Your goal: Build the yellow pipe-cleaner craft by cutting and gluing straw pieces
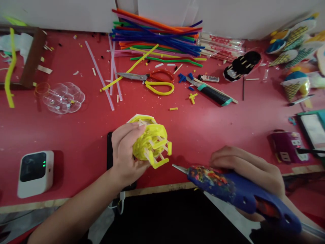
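My left hand [128,156] is wrapped round a yellow pipe-cleaner craft piece [149,144], a rounded body with short wooden sticks poking out and yellow strips on some stick ends. A pale base edge shows at its far side. In my right hand [251,169] is a blue hot glue gun [215,184], smeared with coloured residue. Its metal nozzle points left, close to the craft piece but apart from it. Part of a dark phone [109,149] lies on the table behind my left hand. A short yellow piece [173,108] and a small yellow cross [193,98] lie beyond.
Scissors [154,81], a cutter knife [214,93] and a heap of coloured pipe cleaners [157,37] lie at the back. On the left are a clear flower-shaped tray [64,98] and a white device [37,173]. A black craft piece [242,66] and a purple box [288,145] are right.
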`<state>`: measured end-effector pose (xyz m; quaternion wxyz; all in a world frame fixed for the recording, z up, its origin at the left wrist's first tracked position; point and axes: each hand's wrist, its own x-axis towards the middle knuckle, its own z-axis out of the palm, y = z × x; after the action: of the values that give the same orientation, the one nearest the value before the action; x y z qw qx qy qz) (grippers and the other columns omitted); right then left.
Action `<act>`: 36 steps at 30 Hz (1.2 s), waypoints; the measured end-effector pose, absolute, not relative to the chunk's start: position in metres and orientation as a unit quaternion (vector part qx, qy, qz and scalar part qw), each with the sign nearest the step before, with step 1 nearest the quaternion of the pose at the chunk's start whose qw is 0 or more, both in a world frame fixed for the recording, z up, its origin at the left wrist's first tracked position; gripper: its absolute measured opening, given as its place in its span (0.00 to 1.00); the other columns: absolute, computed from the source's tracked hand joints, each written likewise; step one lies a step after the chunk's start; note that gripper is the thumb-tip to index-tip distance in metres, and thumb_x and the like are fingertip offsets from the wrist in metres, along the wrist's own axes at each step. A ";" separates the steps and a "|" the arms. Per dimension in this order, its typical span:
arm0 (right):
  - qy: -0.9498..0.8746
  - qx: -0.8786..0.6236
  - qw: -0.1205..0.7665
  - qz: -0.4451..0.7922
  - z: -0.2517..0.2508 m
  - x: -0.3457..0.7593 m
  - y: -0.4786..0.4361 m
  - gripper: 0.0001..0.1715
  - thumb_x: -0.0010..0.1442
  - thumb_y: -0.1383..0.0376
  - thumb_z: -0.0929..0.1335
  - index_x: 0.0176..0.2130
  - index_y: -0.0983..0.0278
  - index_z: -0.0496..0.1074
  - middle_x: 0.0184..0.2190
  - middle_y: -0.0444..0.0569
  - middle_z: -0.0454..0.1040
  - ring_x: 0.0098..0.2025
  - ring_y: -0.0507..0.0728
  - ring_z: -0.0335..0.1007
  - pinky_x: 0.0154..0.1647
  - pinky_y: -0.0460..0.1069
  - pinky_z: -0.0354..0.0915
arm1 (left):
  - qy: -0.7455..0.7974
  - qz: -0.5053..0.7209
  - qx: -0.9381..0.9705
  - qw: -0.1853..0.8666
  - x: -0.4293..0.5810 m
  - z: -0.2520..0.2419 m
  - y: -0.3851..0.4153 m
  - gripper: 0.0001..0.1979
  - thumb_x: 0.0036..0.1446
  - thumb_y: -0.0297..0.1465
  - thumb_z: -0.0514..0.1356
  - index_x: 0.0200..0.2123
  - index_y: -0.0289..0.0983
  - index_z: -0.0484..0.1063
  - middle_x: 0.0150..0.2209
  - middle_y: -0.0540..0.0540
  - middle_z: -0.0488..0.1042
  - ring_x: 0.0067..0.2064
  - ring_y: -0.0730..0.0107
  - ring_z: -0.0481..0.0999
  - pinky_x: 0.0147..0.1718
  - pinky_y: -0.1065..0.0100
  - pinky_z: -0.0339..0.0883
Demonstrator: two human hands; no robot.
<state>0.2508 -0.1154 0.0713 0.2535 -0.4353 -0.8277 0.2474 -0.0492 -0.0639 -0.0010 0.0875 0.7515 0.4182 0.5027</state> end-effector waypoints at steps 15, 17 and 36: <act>-0.851 -0.405 0.299 0.153 0.060 0.251 -0.112 0.12 0.67 0.72 0.61 0.45 0.62 0.71 0.36 0.52 0.75 0.37 0.60 0.76 0.37 0.56 0.74 | 0.422 0.456 0.779 0.084 -0.049 0.001 -0.065 0.40 0.59 0.43 0.72 0.71 0.47 0.63 0.55 0.41 0.75 0.55 0.52 0.79 0.58 0.54 0.78; -0.851 -0.406 0.298 0.152 0.062 0.250 -0.113 0.12 0.69 0.70 0.60 0.46 0.62 0.71 0.36 0.53 0.75 0.38 0.61 0.76 0.37 0.57 0.74 | 0.426 0.449 0.781 0.085 -0.049 0.002 -0.065 0.39 0.60 0.44 0.72 0.70 0.49 0.63 0.55 0.41 0.75 0.55 0.52 0.79 0.57 0.54 0.79; -0.856 -0.401 0.294 0.138 0.063 0.247 -0.109 0.10 0.70 0.70 0.59 0.42 0.61 0.69 0.34 0.51 0.71 0.35 0.59 0.72 0.34 0.56 0.73 | 0.419 0.444 0.787 0.090 -0.049 0.003 -0.068 0.40 0.62 0.43 0.70 0.73 0.50 0.60 0.54 0.40 0.75 0.55 0.51 0.78 0.57 0.52 0.79</act>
<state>0.2471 -0.1087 0.0632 0.2939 -0.4013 -0.8564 0.1383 -0.0494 -0.0678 0.0029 0.0897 0.7871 0.4187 0.4439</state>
